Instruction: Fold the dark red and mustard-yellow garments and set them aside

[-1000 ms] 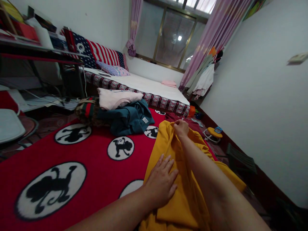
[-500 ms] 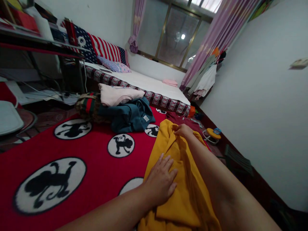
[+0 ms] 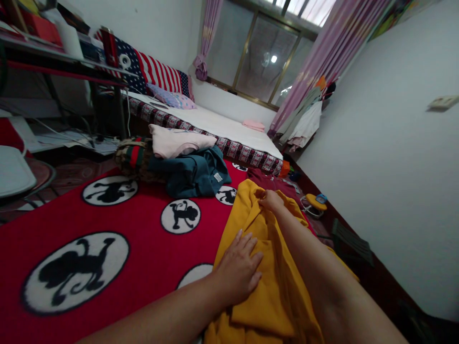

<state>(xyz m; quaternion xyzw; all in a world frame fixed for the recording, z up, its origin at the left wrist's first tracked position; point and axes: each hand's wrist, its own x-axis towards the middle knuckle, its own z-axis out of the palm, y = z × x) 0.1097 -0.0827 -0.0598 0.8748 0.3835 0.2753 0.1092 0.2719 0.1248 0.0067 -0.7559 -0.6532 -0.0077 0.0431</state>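
A mustard-yellow garment [image 3: 267,282], rumpled and full of folds, stretches lengthwise in front of me on a red blanket [image 3: 143,258] with black monkey figures in white circles. Flat on its left part rests my left hand [image 3: 241,267], fingers extended and slightly spread. My right hand [image 3: 272,199] grips the cloth near the garment's far end, its fingers curled in and partly hidden. Just beyond that hand lies a maroon garment [image 3: 267,179]. Some yellow fabric also shows to the right of my right forearm.
Farther left, a pale pink garment [image 3: 181,141] lies on a teal garment [image 3: 197,174], beside a camouflage-patterned bundle [image 3: 131,157]. A bed [image 3: 218,119] stands under the window. On the left are a desk [image 3: 71,62] and a white-topped stool [image 3: 14,172]; a yellow-seated stool [image 3: 315,201] is at right.
More yellow cloth shows to the right of my right forearm than before. The right hand keeps its grip at the far end, and the left hand has stayed flat on the garment.
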